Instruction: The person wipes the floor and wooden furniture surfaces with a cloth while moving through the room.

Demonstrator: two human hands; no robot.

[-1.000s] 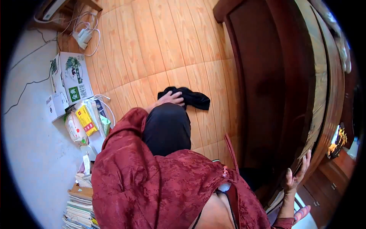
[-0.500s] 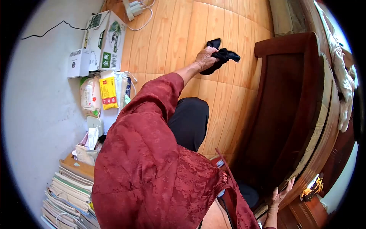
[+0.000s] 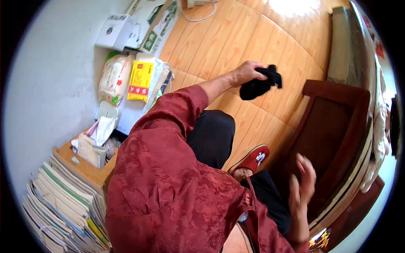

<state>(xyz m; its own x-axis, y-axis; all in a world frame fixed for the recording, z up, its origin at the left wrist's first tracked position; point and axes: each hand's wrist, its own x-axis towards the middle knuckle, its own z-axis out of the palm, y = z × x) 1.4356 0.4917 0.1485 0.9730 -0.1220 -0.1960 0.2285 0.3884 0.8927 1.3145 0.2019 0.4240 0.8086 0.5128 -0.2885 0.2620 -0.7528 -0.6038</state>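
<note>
My left hand [image 3: 248, 75] is closed round a bundle of soft black cloth [image 3: 256, 86], held out in front of me over the floor. Folds hide what sort of garment or cloth it is. Over to the right, my right hand [image 3: 303, 183] is raised beside the dark wooden bed frame [image 3: 337, 87], its fingers apart and nothing in them. A red slipper [image 3: 253, 159] with a white figure on it is on one of my feet, below and between the two hands.
Stacked papers [image 3: 63, 202] and a wooden box [image 3: 103, 173] line the left wall. Beyond are a wipes pack [image 3: 114, 80], a yellow packet [image 3: 141, 80], a white box [image 3: 114, 33] and a larger carton [image 3: 158, 36]. A white cable [image 3: 202, 19] lies on the wood-patterned floor [image 3: 219, 46].
The black cloth is now gathered up in my left hand, off the floor. My right hand has left the bed's edge and moved forward. My view has turned, and the red slipper shows.
</note>
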